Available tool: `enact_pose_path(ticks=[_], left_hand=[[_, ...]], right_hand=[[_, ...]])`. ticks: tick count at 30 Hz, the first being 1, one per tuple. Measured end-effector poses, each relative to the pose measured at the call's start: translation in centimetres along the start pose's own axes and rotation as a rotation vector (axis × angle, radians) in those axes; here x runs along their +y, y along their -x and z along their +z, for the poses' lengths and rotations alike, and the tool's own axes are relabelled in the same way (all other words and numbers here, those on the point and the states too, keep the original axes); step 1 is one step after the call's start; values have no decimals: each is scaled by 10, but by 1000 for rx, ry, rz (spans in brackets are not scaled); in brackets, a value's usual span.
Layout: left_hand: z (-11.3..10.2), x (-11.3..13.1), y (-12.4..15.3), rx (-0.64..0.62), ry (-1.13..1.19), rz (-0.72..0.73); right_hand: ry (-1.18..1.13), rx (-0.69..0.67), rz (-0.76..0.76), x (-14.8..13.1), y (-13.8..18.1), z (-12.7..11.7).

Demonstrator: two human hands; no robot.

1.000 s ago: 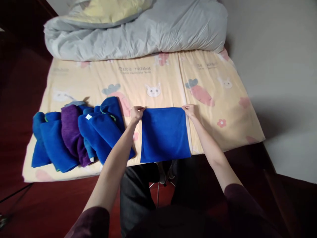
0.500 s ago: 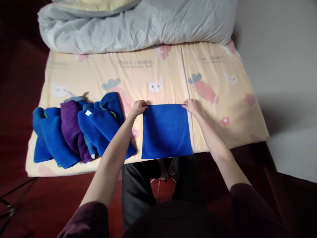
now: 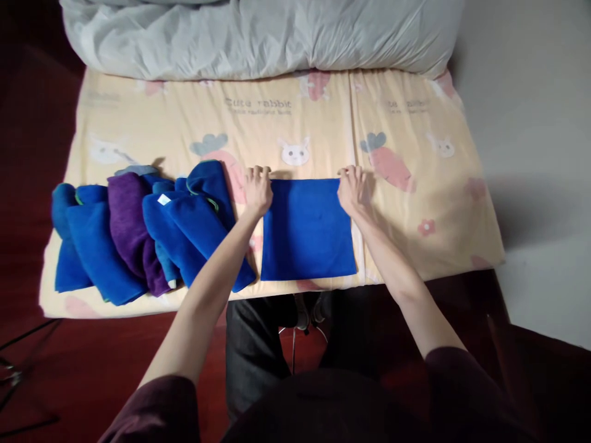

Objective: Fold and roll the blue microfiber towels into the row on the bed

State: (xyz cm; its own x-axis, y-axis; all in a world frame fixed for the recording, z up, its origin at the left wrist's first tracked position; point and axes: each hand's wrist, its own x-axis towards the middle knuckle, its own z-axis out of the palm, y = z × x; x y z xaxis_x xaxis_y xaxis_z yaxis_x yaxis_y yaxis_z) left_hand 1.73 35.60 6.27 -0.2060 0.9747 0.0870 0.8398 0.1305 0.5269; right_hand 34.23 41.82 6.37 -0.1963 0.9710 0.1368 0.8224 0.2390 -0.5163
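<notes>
A blue towel (image 3: 308,231) lies flat as a near-square on the bed, close to its front edge. At its far left corner is my left hand (image 3: 258,191), fingers curled and closed on the cloth. My right hand (image 3: 353,189) grips the far right corner in the same way, knuckles up. The fingertips of both hands are partly hidden. To the left, a heap of crumpled cloths holds several blue towels (image 3: 104,249) and a purple towel (image 3: 133,227); a small white tag shows on one blue piece.
The bed (image 3: 397,246) has a yellow sheet printed with rabbits and carrots. A bunched grey quilt (image 3: 258,43) lies across its far side. A pale wall (image 3: 545,184) stands at the right. Below the front edge are my legs and the dark red floor (image 3: 124,357).
The flat blue towel has shifted slightly away from me, baring a strip of sheet at the front edge. Both hands have turned knuckles up at its far corners. The view has tilted a little.
</notes>
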Motion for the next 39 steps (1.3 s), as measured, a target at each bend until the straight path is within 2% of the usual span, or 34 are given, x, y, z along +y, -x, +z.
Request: enact_pose_path(ticks=[2, 4, 6, 9, 13, 15, 17, 19, 22, 24, 26, 28, 30, 32, 34, 36, 39], left_hand=[[11, 17, 29, 32, 19, 119], [24, 27, 59, -57, 42, 251], [36, 26, 79, -143, 46, 334], [44, 8, 81, -133, 32, 306], [46, -16, 49, -87, 16, 235], [46, -17, 36, -88, 11, 229], [48, -8, 35, -63, 6, 214], [50, 9, 50, -39, 4, 221], [54, 34, 98, -88, 12, 310], [54, 41, 131, -117, 14, 333], [52, 37, 149, -101, 10, 300], [51, 27, 144, -83, 17, 268], [49, 20, 125, -82, 39, 251], [48, 19, 107, -79, 60, 225], [46, 25, 109, -73, 68, 205], [43, 30, 137, -92, 62, 231], [32, 28, 205, -156, 39, 294]], right_hand=[[17, -10, -181, -33, 28, 9], [27, -131, -334, -57, 60, 20], [44, -260, -424, -64, 84, 29], [69, -313, -371, -43, 88, 35], [118, -261, -231, 0, 43, 35], [139, -236, -202, 8, 23, 34], [152, -204, -195, 1, 20, 33], [149, -176, -218, -18, 37, 34], [119, -217, -314, -47, 93, 36], [102, -276, -364, -52, 127, 35], [101, -283, -336, -41, 142, 31], [112, -263, -276, -23, 134, 26], [126, -252, -228, -10, 114, 22], [141, -233, -188, -10, 100, 20], [156, -200, -174, -22, 107, 20], [158, -207, -224, -37, 137, 20], [136, -319, -343, -45, 197, 11]])
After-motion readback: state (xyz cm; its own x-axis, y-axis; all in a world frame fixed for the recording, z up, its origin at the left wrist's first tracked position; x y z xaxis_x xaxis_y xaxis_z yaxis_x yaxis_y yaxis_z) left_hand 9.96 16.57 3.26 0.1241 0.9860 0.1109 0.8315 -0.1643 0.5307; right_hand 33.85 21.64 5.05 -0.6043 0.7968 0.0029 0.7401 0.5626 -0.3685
